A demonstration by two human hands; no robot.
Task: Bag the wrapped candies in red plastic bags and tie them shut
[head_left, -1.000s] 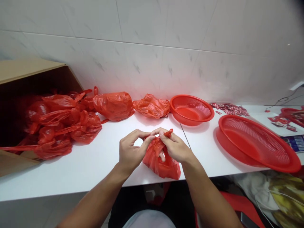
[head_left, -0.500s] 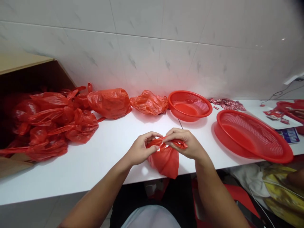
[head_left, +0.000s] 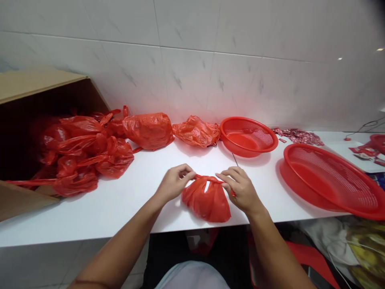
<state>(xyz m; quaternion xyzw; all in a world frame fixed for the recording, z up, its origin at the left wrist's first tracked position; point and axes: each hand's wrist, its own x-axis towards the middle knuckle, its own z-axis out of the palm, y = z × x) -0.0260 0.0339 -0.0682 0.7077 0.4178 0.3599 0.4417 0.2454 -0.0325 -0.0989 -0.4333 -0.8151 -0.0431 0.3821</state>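
A red plastic bag [head_left: 207, 202] sits near the front edge of the white table, its handles drawn across each other at the top. On its left, my left hand [head_left: 176, 181] pinches one handle end between thumb and fingers. My right hand [head_left: 239, 188] grips the other handle on the right side, fingers bent around it. White shows through a narrow gap below the crossed handles. What the bag contains is hidden.
Several tied red bags [head_left: 87, 140] spill from a cardboard box [head_left: 39, 86] at left. Along the wall are a full red bag [head_left: 148, 130], a crumpled red bag [head_left: 197, 130] and a red basket [head_left: 249, 150]. A larger red basket [head_left: 309, 196] stands right, before small patterned packets [head_left: 303, 137].
My hands have moved apart, drawing the handles out sideways. The bag now rests rounder and lower on the table. The whole view has shifted slightly left.
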